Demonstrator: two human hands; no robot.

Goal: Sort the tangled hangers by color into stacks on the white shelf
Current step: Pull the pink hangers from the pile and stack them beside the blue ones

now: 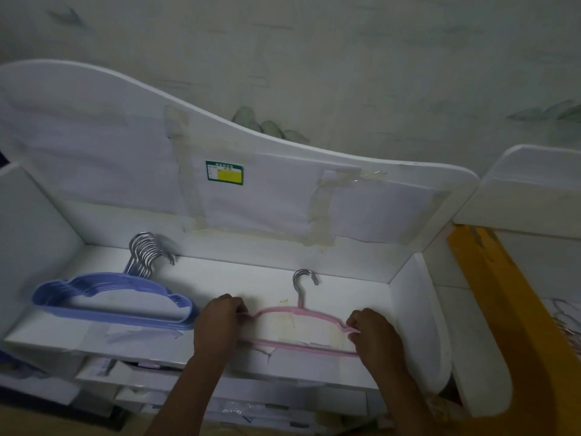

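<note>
- A pink hanger (298,333) lies flat on the white shelf (314,272), right of the middle, with its metal hook (304,283) pointing toward the far back panel.
- The left hand (220,325) holds the hanger's left shoulder end, fingers curled round the pink bar.
- The right hand (372,336) holds the right shoulder end the same way, fingers and thumb pinched on the tip.
- Both forearms reach in from the near edge, one on each side of the hanger.
- A stack of blue hangers (110,305) rests on the left part of the same shelf, their metal hooks (147,253) bunched together and leaning against the back panel.
- The blue stack lies just beside the left hand, apart from the pink hanger.
- A green and yellow sticker (224,173) sits on the curved back panel (94,127), among strips of old tape.
- A yellow board (496,303) slants down at the right, outside the shelf's side wall.
- More hooks (566,325) show at the far right edge, too blurred to tell their colour.
- Below the shelf, lower white ledges hold papers, too dim to make out.
</note>
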